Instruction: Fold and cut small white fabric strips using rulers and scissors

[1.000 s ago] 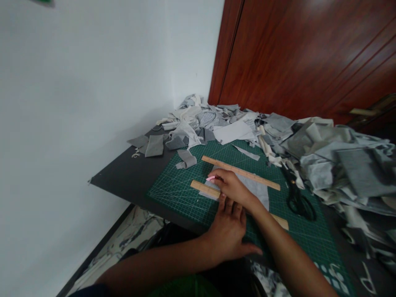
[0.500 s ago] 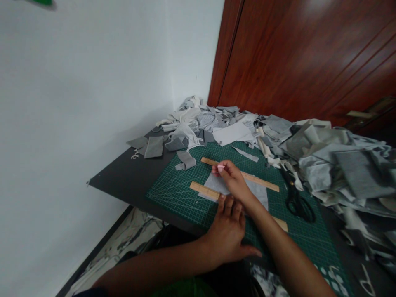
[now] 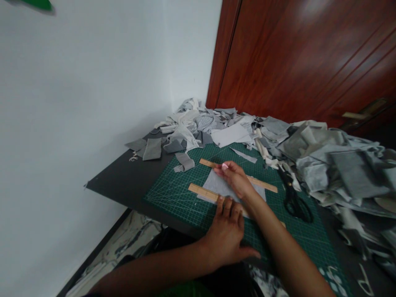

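My left hand [image 3: 227,231] lies with its fingers stretched out, fingertips pressing on the near wooden ruler [image 3: 202,191]. Under that ruler and under a far wooden ruler [image 3: 262,183] lies a grey fabric piece [image 3: 213,183], partly covered by my hands. My right hand [image 3: 235,177] is closed in a pinch at the far ruler, over the fabric's far edge. Between its thumb and fingers shows a small pink piece that looks like tailor's chalk [image 3: 225,166]. Whether the chalk touches the cloth is hidden.
The green cutting mat [image 3: 176,194] lies on a black table [image 3: 117,177]. Black-handled scissors [image 3: 297,206] rest at the right on the mat. A heap of grey and white fabric scraps [image 3: 213,121] fills the back, with a larger cloth pile [image 3: 349,169] at the right.
My right hand has moved slightly to the right along the far ruler, still pinching the pink chalk. My left hand stays on the near ruler.
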Demonstrator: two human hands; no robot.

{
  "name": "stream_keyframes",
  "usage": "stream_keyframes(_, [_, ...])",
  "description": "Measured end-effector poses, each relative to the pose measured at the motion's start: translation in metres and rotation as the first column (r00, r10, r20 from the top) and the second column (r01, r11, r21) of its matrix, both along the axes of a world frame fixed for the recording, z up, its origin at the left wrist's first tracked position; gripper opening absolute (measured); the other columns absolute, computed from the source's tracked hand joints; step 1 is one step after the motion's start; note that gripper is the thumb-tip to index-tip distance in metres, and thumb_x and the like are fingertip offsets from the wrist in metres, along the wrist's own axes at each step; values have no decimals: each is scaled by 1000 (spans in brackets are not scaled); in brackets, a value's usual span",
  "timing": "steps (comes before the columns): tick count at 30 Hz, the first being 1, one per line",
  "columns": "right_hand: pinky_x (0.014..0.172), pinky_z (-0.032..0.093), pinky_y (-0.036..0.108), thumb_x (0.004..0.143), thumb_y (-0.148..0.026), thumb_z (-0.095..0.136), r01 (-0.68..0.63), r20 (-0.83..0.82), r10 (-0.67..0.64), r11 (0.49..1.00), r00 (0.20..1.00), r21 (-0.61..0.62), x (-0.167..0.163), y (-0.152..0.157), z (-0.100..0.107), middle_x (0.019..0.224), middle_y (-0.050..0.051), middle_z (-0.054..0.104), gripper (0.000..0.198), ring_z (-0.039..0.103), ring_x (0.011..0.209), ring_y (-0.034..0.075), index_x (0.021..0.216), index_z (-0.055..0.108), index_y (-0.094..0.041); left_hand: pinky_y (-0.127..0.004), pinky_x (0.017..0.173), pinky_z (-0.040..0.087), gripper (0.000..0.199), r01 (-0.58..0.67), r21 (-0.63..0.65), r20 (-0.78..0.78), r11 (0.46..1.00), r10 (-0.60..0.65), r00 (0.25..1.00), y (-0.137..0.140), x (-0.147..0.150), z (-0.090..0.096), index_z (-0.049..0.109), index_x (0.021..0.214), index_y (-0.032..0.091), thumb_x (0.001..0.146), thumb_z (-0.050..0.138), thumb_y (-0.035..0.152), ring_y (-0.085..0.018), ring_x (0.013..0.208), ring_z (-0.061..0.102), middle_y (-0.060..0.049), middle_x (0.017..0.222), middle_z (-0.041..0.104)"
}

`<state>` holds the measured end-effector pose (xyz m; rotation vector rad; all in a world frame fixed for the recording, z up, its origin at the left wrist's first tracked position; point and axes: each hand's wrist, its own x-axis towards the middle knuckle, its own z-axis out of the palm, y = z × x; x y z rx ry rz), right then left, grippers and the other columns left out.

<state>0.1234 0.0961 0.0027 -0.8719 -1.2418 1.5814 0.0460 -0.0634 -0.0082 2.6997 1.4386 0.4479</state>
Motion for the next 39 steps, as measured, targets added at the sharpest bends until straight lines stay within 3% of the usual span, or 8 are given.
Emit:
stream_keyframes(10, [114,44,46,77,-46,85,-176,-51,174,984,984,-37,0,-5,2,109,2,74,31,70,114,23,87,65,-25,-61,124,12,109,-5,3,-6,1000,5,1000,1,0,-4,53,143,-1,87,33,90,-47,147,32,-26,150,50])
stream_keyframes(13, [113,44,43,82,-50,80,-156,66,151,986,986,66,-2,-8,1,107,2,74,29,67,117,23,88,66,-25,-62,124,13,109,-5,9,-6,1000,5,1000,0,0,-4,52,144,-3,88,33,89,-47,148,30,-28,152,47])
stream_keyframes(16, [96,53,38,90,-48,73,-199,140,177,966,974,165,-1,-12,8,100,1,73,24,70,95,19,95,67,-25,-62,124,12,109,-1,8,-1,1000,1,1000,0,0,-4,51,145,-3,88,33,89,-47,148,32,-29,151,48])
stream_keyframes(19, [78,55,32,92,-42,71,-361,300,286,902,910,235,0,-16,18,90,1,72,20,66,76,16,98,71,-23,-62,124,10,109,-3,15,6,1000,2,1000,1,0,-5,50,145,-3,89,34,88,-48,149,29,-29,153,46])
stream_keyframes(22, [83,53,32,96,-34,64,-539,478,363,785,800,305,-1,-24,25,96,4,73,16,67,89,19,98,74,-22,-61,124,13,108,-8,-4,20,1000,8,1000,0,0,-5,50,146,-3,88,38,88,-48,149,29,-29,154,44])
stream_keyframes(28, [90,51,34,105,-28,50,-636,656,248,623,713,455,-3,-36,27,105,6,71,25,65,98,20,107,74,-24,-61,123,17,105,-15,-63,75,998,19,997,-1,2,-3,45,150,0,87,47,85,-45,146,36,-28,154,46])
stream_keyframes(34, [88,50,33,105,-24,49,-653,698,201,591,687,474,1,-32,22,102,6,66,26,63,96,20,106,74,-22,-61,124,13,106,-5,-79,69,997,10,998,-1,1,-2,44,150,-1,88,45,85,-47,148,32,-28,156,43])
stream_keyframes(39, [94,50,37,106,-27,48,-578,643,143,612,752,540,2,-25,19,105,7,62,27,61,102,22,107,74,-24,-60,125,9,107,-8,-21,44,1000,9,999,0,-1,-2,46,149,-1,87,42,87,-46,150,28,-28,155,44])
